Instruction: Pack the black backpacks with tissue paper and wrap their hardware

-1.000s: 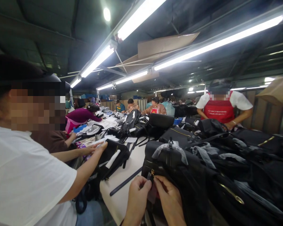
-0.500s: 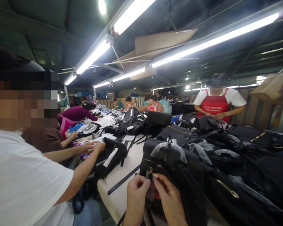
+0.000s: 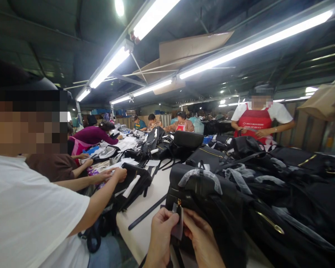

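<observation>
A black backpack (image 3: pixel 203 186) stands in front of me, its top handle wrapped in whitish film (image 3: pixel 202 173). From a gold zipper end on its side hangs a black zipper pull (image 3: pixel 178 209), with a small piece of clear plastic film (image 3: pixel 179 227) around or against it. My left hand (image 3: pixel 162 232) is closed, thumb and forefinger pinching the pull and the film's left side. On the other side, my right hand (image 3: pixel 201 234) has curled fingers at the film's right edge; its fingertips are partly hidden behind the film.
More black bags (image 3: pixel 293 201) with gold zippers pile up on the right. A black strap (image 3: pixel 147 212) lies on the white tabletop (image 3: pixel 136 238). At left, a co-worker in a white shirt (image 3: pixel 36 208) handles another black bag (image 3: pixel 134 182). Across the table stands a person in a red apron (image 3: pixel 254 121).
The film at the pull now stands out more upright between my hands, and my right fingers have slid slightly down and right. The person in the red apron has shifted their hands.
</observation>
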Demonstrator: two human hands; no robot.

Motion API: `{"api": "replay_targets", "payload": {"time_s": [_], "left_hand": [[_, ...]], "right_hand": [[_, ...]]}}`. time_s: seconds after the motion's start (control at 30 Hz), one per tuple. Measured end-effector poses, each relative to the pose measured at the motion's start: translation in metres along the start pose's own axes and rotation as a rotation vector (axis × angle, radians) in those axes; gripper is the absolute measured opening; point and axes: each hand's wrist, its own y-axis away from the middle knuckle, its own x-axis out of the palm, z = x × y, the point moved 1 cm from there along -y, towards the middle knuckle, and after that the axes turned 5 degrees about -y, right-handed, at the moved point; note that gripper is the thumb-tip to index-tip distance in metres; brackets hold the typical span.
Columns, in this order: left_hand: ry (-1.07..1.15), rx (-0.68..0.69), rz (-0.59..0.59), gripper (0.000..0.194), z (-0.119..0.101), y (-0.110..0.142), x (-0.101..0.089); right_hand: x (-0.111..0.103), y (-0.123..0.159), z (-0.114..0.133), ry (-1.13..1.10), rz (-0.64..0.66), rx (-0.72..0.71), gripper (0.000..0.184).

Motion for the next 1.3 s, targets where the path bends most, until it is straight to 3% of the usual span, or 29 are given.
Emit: {"api": "replay_targets", "payload": {"time_s": [0.33, 0.43, 0.6, 0.7, 1.0, 1.2, 1.3], "left_hand": [[0.071, 0.029, 0.047, 0.032, -0.016, 0.013, 0.013], [0.069, 0.031, 0.071, 0.036, -0.007, 0.009, 0.013], [0.038, 0.095, -0.04, 0.041, 0.019, 0.001, 0.008], [0.014, 0.131, -0.042, 0.043, 0.023, 0.001, 0.007], [-0.02, 0.145, -0.04, 0.042, 0.01, 0.0, 0.006], [0.025, 0.01, -0.029, 0.041, 0.003, -0.007, 0.006], [-0.023, 0.047, -0.032, 0.039, -0.002, -0.006, 0.008]], "right_hand": [[0.007, -0.001, 0.001, 0.143, -0.156, -0.088, 0.039], [0.009, -0.002, 0.001, 0.142, -0.153, -0.125, 0.036], [0.01, -0.002, 0.0, 0.209, -0.179, -0.184, 0.032], [0.011, 0.0, 0.002, 0.265, -0.189, -0.211, 0.03], [0.018, 0.001, 0.01, 0.178, -0.194, -0.175, 0.036], [0.024, 0.0, 0.021, 0.19, -0.16, -0.101, 0.041], [0.022, -0.004, 0.018, 0.188, -0.136, -0.087, 0.039]]}}
